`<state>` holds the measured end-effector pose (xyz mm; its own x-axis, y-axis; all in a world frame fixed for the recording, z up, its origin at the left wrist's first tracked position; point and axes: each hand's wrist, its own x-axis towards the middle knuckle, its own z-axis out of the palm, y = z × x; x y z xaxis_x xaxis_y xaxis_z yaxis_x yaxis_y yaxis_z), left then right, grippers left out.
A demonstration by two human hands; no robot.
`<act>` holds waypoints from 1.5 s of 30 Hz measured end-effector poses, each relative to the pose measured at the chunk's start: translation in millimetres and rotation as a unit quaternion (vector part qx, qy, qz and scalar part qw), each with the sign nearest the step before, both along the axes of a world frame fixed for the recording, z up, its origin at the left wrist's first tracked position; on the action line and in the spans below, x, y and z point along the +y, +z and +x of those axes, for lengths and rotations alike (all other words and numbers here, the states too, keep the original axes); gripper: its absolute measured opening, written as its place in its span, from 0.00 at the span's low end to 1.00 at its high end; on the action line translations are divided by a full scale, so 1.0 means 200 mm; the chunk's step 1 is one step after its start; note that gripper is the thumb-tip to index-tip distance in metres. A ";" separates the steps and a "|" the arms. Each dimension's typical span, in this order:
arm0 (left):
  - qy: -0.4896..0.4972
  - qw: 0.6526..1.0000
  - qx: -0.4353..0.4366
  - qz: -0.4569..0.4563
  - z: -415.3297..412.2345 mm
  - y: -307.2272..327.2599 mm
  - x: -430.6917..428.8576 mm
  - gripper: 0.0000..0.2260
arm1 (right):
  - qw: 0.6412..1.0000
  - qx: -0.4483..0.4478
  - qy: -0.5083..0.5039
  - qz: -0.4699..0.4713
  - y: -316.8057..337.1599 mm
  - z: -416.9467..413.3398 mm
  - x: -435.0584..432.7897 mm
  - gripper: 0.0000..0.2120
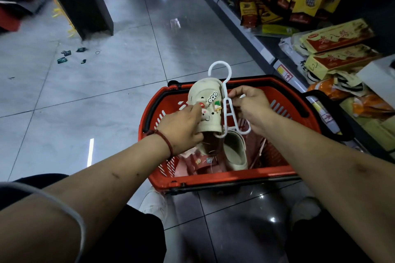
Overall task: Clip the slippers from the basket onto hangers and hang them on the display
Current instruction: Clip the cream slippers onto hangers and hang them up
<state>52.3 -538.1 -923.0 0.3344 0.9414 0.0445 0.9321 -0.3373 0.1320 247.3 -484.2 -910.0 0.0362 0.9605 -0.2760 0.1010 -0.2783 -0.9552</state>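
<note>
Partly, left hand (181, 127) covers slipper (203, 89), hanger (225, 114) overlapping

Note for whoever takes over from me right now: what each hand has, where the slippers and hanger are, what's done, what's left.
Left hand grips a cream clog slipper with charms above the red plastic basket.
Right hand pinches a white plastic hanger held against that slipper; whether it is clipped yet, I cannot tell.
The second cream slipper lies in the basket beside reddish slippers.
Done: nothing hung in view.
Left: clip both, hang them, then the rest.
</note>
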 end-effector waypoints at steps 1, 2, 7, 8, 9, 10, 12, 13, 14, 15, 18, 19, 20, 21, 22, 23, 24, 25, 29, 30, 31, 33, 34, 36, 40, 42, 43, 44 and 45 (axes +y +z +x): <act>0.003 1.000 0.001 0.002 0.00 0.01 0.01 0.24 | 1.000 -0.007 0.005 0.011 0.01 0.00 0.00 0.13; 0.008 1.000 0.001 0.007 0.00 0.01 0.02 0.26 | 1.000 -0.011 0.010 0.016 0.01 0.00 0.00 0.14; 0.029 0.998 -0.010 0.053 -0.04 0.03 0.10 0.43 | 0.999 -0.022 0.041 0.023 0.01 0.00 0.00 0.16; 0.025 0.998 -0.019 0.055 -0.05 0.03 0.12 0.47 | 0.999 -0.020 0.044 0.024 0.02 0.00 0.00 0.16; 0.019 0.998 -0.035 0.046 -0.06 0.04 0.13 0.50 | 0.999 -0.017 0.045 0.026 0.02 0.00 0.01 0.16; 0.015 0.998 -0.056 0.030 -0.06 0.04 0.14 0.53 | 0.999 -0.011 0.044 0.026 0.02 0.00 0.01 0.16; 0.012 0.996 -0.088 0.001 -0.05 0.07 0.15 0.56 | 0.999 -0.004 0.043 0.024 0.02 0.01 0.01 0.16; 0.010 0.996 -0.091 0.002 -0.04 0.08 0.15 0.56 | 0.999 -0.004 0.045 0.023 0.01 0.02 0.01 0.16; 0.004 0.996 -0.088 0.011 -0.04 0.08 0.16 0.57 | 0.999 -0.004 0.046 0.022 0.01 0.02 0.01 0.16; -0.003 0.997 -0.081 0.019 -0.04 0.08 0.16 0.58 | 0.999 -0.005 0.046 0.021 0.01 0.02 0.00 0.16; -0.012 0.998 -0.062 0.019 -0.04 0.08 0.16 0.59 | 0.999 -0.008 0.045 0.019 0.01 0.02 -0.01 0.16; -0.011 0.998 -0.053 0.014 -0.04 0.08 0.17 0.59 | 0.999 -0.010 0.043 0.019 0.00 0.02 -0.01 0.16; -0.010 0.999 -0.048 0.009 -0.04 0.08 0.17 0.60 | 0.999 -0.014 0.042 0.020 0.00 0.02 -0.01 0.16; -0.005 0.999 -0.050 0.002 -0.04 0.08 0.17 0.59 | 0.999 -0.019 0.042 0.021 0.01 0.02 -0.01 0.16; 0.005 0.998 -0.068 -0.005 -0.04 0.09 0.17 0.58 | 0.998 -0.026 0.044 0.023 0.01 0.02 -0.01 0.16; 0.025 0.994 -0.106 -0.013 -0.03 0.10 0.17 0.56 | 0.998 -0.030 0.050 0.026 0.01 0.02 -0.01 0.15; 0.050 0.985 -0.162 -0.020 -0.02 0.11 0.18 0.53 | 0.997 -0.030 0.058 0.030 0.02 0.02 -0.01 0.15; 0.073 0.972 -0.223 -0.023 -0.01 0.12 0.19 0.49 | 0.997 -0.030 0.069 0.036 0.02 0.01 -0.02 0.15; 0.100 0.936 -0.337 0.007 0.04 0.21 0.23 0.21 | 0.992 -0.057 0.094 0.059 0.02 -0.03 -0.03 0.16; 0.105 0.931 -0.349 0.001 0.05 0.23 0.25 0.17 | 0.992 -0.058 0.094 0.063 0.01 -0.03 -0.02 0.16; 0.105 0.923 -0.370 -0.013 0.06 0.25 0.26 0.15 | 0.992 -0.058 0.094 0.066 0.01 -0.03 -0.02 0.16; 0.091 0.904 -0.417 -0.042 0.08 0.28 0.28 0.12 | 0.992 -0.055 0.094 0.070 0.00 -0.05 -0.02 0.17; 0.083 0.901 -0.424 -0.040 0.08 0.29 0.29 0.11 | 0.992 -0.049 0.095 0.072 0.00 -0.05 -0.01 0.17; 0.074 0.914 -0.399 -0.019 0.09 0.30 0.32 0.10 | 0.991 -0.036 0.103 0.071 0.01 -0.05 -0.01 0.14; 0.075 0.923 -0.375 -0.034 0.08 0.32 0.36 0.11 | 0.995 -0.008 0.104 -0.004 -0.02 0.03 0.04 0.19; 0.086 0.926 -0.364 -0.041 0.06 0.31 0.37 0.11 | 0.993 -0.078 0.085 -0.024 -0.11 0.09 0.08 0.21; 0.091 0.927 -0.360 -0.044 0.05 0.31 0.37 0.11 | 0.987 -0.132 0.082 -0.033 -0.17 0.12 0.10 0.19; 0.097 0.928 -0.356 -0.047 0.04 0.31 0.37 0.11 | 0.978 -0.187 0.086 -0.045 -0.24 0.14 0.11 0.17; 0.101 0.930 -0.350 -0.049 0.04 0.30 0.38 0.11 | 0.963 -0.242 0.100 -0.066 -0.31 0.17 0.12 0.15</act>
<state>59.5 -462.9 -862.1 0.0708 0.9929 0.0953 0.6492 -0.1184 0.7514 280.8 -460.3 -971.9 0.0098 0.9195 -0.3930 0.5890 -0.3229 -0.7408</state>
